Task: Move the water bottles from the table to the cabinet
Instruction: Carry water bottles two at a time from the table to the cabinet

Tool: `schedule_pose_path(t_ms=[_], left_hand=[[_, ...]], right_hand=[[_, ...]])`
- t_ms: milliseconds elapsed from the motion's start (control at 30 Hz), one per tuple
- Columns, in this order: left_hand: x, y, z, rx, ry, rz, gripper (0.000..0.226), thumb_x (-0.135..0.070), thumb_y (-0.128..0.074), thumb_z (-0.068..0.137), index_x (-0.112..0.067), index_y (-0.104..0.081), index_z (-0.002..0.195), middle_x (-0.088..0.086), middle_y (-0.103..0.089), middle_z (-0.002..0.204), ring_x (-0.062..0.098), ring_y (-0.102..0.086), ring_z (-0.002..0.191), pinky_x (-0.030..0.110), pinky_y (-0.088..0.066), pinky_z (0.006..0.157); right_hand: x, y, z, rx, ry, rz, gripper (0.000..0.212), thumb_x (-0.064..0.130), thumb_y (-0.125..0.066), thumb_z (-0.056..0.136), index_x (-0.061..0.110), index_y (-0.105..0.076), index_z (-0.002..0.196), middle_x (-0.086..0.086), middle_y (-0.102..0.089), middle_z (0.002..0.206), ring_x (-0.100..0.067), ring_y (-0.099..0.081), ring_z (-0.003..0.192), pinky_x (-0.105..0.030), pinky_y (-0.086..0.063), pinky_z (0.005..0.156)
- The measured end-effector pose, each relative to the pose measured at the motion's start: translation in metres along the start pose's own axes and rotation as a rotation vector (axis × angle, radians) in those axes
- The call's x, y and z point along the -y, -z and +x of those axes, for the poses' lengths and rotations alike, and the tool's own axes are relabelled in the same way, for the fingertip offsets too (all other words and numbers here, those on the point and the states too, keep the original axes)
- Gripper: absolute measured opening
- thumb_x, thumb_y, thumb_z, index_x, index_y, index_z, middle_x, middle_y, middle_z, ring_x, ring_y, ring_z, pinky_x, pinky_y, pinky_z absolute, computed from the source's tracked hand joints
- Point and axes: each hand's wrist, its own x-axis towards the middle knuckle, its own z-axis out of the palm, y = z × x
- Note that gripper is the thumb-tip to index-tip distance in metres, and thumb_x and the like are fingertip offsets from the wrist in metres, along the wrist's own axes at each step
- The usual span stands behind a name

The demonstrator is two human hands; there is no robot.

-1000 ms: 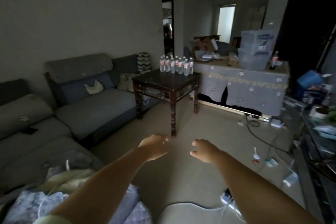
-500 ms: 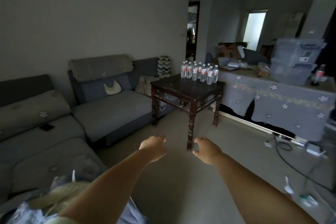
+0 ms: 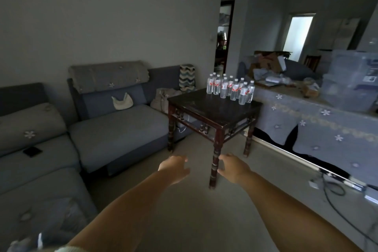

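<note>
Several clear water bottles (image 3: 230, 89) with red-and-white labels stand clustered on the far corner of a dark wooden square table (image 3: 206, 108). My left hand (image 3: 173, 166) and my right hand (image 3: 233, 166) are stretched out in front of me, low and well short of the table, on either side of its near leg. Both hold nothing, fingers loosely curled. No cabinet is plainly recognisable in view.
A grey sectional sofa (image 3: 114, 127) runs along the left wall, with a phone (image 3: 32, 151) on its seat. A long surface under a flowered cloth (image 3: 319, 127) stands right of the table, bearing clear storage bins (image 3: 351, 80) and clutter. Cables (image 3: 335, 190) lie on the floor at right.
The view has swung right and moved closer to the table, so the table and bottles look larger. Both hands stay outstretched and hold nothing.
</note>
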Motion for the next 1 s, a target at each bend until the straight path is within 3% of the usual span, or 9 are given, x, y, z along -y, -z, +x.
schedule_pose_path(t_ms=[367, 567, 767, 1000], left_hand=[[0.044, 0.048, 0.17, -0.039, 0.02, 0.012, 0.04, -0.029, -0.05, 0.092, -0.023, -0.047, 0.132, 0.005, -0.053, 0.132, 0.025, -0.053, 0.117, 0.036, -0.047, 0.092], [0.066, 0.089, 0.268, -0.072, -0.034, 0.073, 0.041, -0.034, -0.049, 0.094, -0.019, -0.048, 0.132, 0.007, -0.053, 0.132, 0.027, -0.053, 0.118, 0.038, -0.048, 0.093], [0.068, 0.085, 0.338, -0.037, -0.092, 0.067, 0.036, -0.035, -0.048, 0.095, -0.02, -0.048, 0.128, 0.007, -0.056, 0.124, 0.027, -0.056, 0.11, 0.035, -0.047, 0.084], [0.08, 0.081, 0.437, -0.006, -0.131, 0.054, 0.03, -0.032, -0.051, 0.094, -0.019, -0.054, 0.121, 0.007, -0.058, 0.121, 0.026, -0.058, 0.107, 0.035, -0.05, 0.086]], right_hand=[[0.001, 0.026, 0.176, -0.006, -0.014, 0.042, 0.041, 0.031, -0.06, 0.092, 0.012, -0.051, 0.127, -0.011, -0.053, 0.133, -0.027, -0.052, 0.124, -0.031, -0.042, 0.098], [0.021, 0.051, 0.274, -0.03, -0.013, 0.065, 0.04, 0.034, -0.058, 0.091, 0.014, -0.051, 0.126, -0.011, -0.05, 0.132, -0.029, -0.051, 0.123, -0.038, -0.043, 0.101], [0.017, 0.05, 0.34, 0.023, -0.075, 0.023, 0.044, 0.036, -0.056, 0.094, 0.017, -0.048, 0.133, -0.011, -0.049, 0.134, -0.029, -0.049, 0.125, -0.041, -0.043, 0.104], [-0.001, 0.055, 0.433, 0.023, -0.106, 0.075, 0.043, 0.033, -0.056, 0.094, 0.012, -0.049, 0.13, -0.015, -0.051, 0.13, -0.031, -0.052, 0.12, -0.04, -0.045, 0.1]])
